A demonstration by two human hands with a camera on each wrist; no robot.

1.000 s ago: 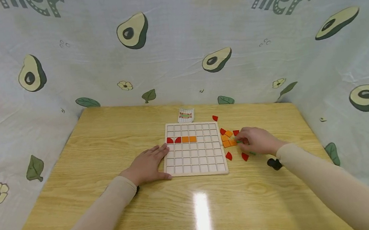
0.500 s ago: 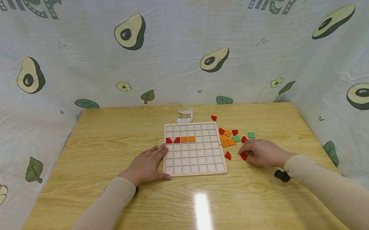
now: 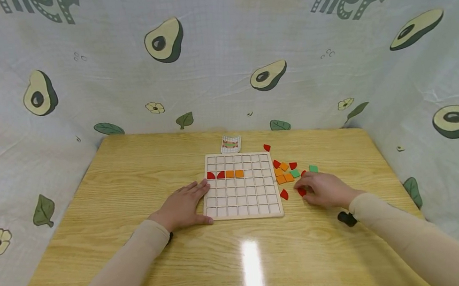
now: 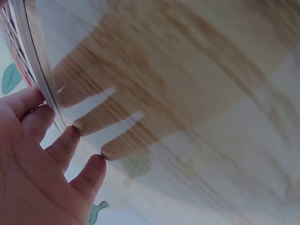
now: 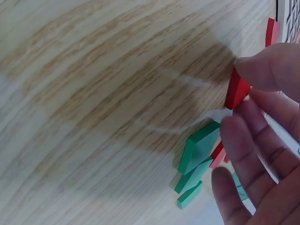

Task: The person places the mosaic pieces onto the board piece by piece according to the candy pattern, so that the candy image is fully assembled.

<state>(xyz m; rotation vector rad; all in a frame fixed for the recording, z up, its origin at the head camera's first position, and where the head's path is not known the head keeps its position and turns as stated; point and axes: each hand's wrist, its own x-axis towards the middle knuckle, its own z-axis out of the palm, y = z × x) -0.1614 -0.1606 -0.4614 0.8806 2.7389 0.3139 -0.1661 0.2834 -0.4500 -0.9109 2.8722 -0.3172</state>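
Observation:
A wooden grid board (image 3: 242, 203) lies on the table, with two red quarter-circle tiles and two orange square tiles (image 3: 230, 174) in one row. My left hand (image 3: 182, 206) rests at the board's left edge, fingers spread and fairly straight; in the left wrist view its fingertips touch the edge. Right of the board, my right hand (image 3: 326, 189) pinches a red quarter-circle tile (image 5: 238, 90) between thumb and index finger, low at the tabletop. Its other fingers hang loosely over the table near several green tiles (image 5: 199, 147).
Loose red, orange and green tiles lie between the board and my right hand, including a red quarter-circle (image 3: 284, 195) and an orange square (image 3: 288, 177). A small pattern card (image 3: 230, 144) stands behind the board. A printed cloth (image 3: 221, 68) hangs behind the table.
My right hand has come nearer from over the orange and green tiles to a red quarter-circle tile and taken hold of it. Green tiles are uncovered. My left hand stays put.

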